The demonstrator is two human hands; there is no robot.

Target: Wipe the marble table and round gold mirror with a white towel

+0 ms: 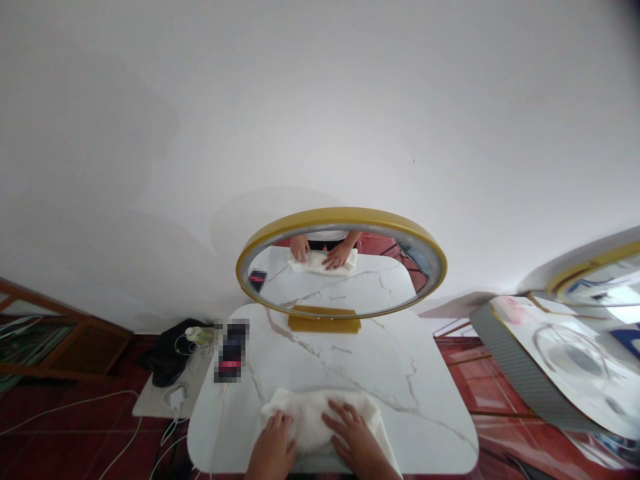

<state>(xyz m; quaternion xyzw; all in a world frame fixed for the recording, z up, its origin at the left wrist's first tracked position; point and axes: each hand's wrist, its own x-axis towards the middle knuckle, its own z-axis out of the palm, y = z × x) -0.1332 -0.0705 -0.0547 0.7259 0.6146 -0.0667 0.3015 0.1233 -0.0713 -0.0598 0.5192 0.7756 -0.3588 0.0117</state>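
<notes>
A white cloth point(311, 417), thick and soft like a towel, lies at the front edge of the marble-patterned table point(400, 427). On its left part rests my left hand point(273, 445), fingers slightly bent and thumb apart. My right hand point(356, 437) lies on the right part with fingers spread. Both press on the cloth from above; neither is closed round it. Behind the cloth stands an oval mirror point(330, 283) in a gold frame on a gold base point(324, 325), reflecting both hands and the cloth.
A blurred-out phone-like device point(231, 350) with a cable lies at the table's left edge. Left of the table, a low surface point(155, 398) holds a black bag point(173, 350), a bottle and a charger point(177, 398). To the right stand another table point(565, 347) and mirror point(600, 270).
</notes>
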